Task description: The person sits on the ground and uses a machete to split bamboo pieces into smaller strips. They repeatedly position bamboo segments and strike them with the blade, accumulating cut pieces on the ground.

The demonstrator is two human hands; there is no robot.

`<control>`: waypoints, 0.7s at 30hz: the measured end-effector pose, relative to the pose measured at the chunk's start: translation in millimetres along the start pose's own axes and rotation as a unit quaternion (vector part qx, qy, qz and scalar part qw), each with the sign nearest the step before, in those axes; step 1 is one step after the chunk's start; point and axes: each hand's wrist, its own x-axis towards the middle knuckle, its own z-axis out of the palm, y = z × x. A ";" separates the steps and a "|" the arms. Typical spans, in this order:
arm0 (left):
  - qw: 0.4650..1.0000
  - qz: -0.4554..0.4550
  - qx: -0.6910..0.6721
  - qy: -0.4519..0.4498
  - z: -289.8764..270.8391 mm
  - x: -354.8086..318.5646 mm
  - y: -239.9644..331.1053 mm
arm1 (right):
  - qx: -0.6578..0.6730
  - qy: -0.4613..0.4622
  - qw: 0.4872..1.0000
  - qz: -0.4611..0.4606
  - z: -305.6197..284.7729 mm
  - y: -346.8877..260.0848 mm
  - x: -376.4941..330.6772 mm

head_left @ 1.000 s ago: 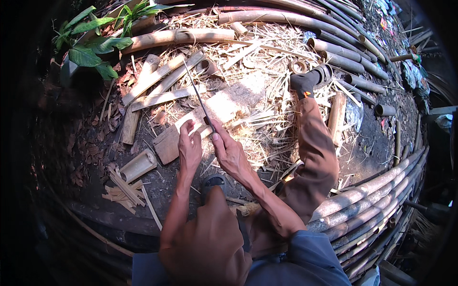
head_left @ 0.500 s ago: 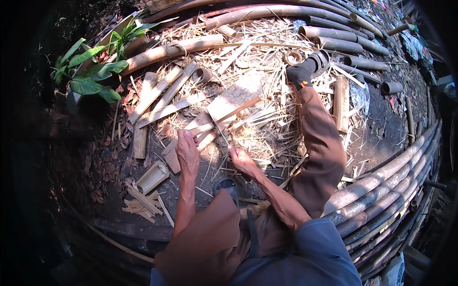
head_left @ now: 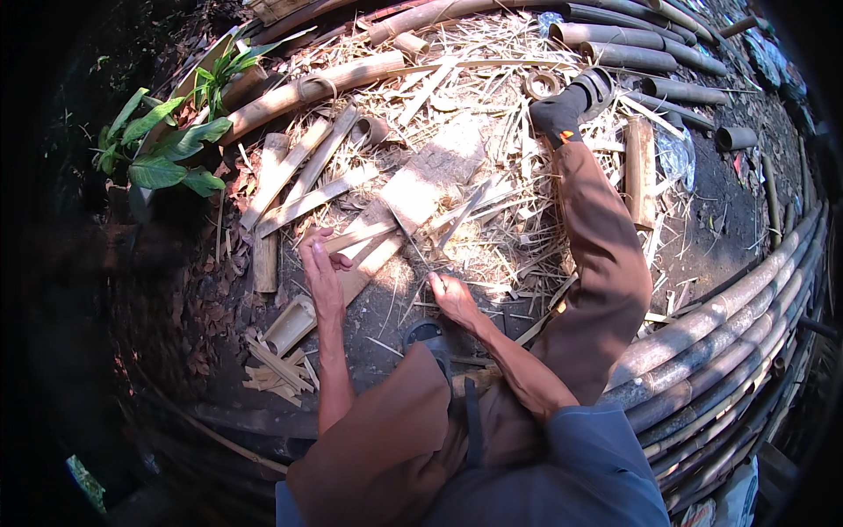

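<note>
My right hand (head_left: 455,299) is closed on the handle of a knife (head_left: 407,233), whose long thin blade slants up and left. The handle itself is mostly hidden in my fist. My left hand (head_left: 323,272) is loosely round the near end of a bamboo strip (head_left: 362,235), with some fingers lifted. The strip's far end meets the blade over a worn wooden plank (head_left: 430,176) lying on the ground. Just right of the blade, a separate thin bamboo piece (head_left: 465,213) rests at a slant among the shavings.
Shavings surround the plank, with split bamboo pieces (head_left: 294,171) to its left. A half bamboo section (head_left: 290,325) and several short slats (head_left: 279,373) lie by my left forearm. Long bamboo poles (head_left: 702,329) bend along the right. My stretched leg (head_left: 601,246) crosses the ground.
The long strip beyond the blade is now shorter, and a separate piece lies to the right. My left hand has shifted slightly left and its fingers have loosened. The knife stays in my right hand.
</note>
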 end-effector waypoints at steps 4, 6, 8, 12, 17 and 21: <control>0.979 0.020 -0.205 -0.009 14.8 14.1 3.0 | 0.086 0.018 0.995 0.045 -22.8 -57.3 -16.3; 0.994 0.063 -0.092 -0.006 24.1 26.7 -10.4 | 0.098 0.005 0.993 0.061 -39.6 -77.9 -24.0; 0.992 0.077 0.099 -0.001 40.7 25.5 1.6 | 0.107 0.030 0.993 0.044 -55.2 -83.3 -27.6; 0.988 0.140 0.061 -0.006 48.1 21.6 -5.7 | 0.193 0.006 0.981 0.031 -75.4 -124.2 -36.2; 0.985 0.120 0.059 -0.109 55.2 6.0 13.5 | 0.300 -0.041 0.953 0.010 -88.9 -177.4 -44.2; 0.983 0.095 0.054 -0.150 52.5 0.6 20.9 | 0.313 -0.061 0.947 0.041 -86.1 -193.4 -41.8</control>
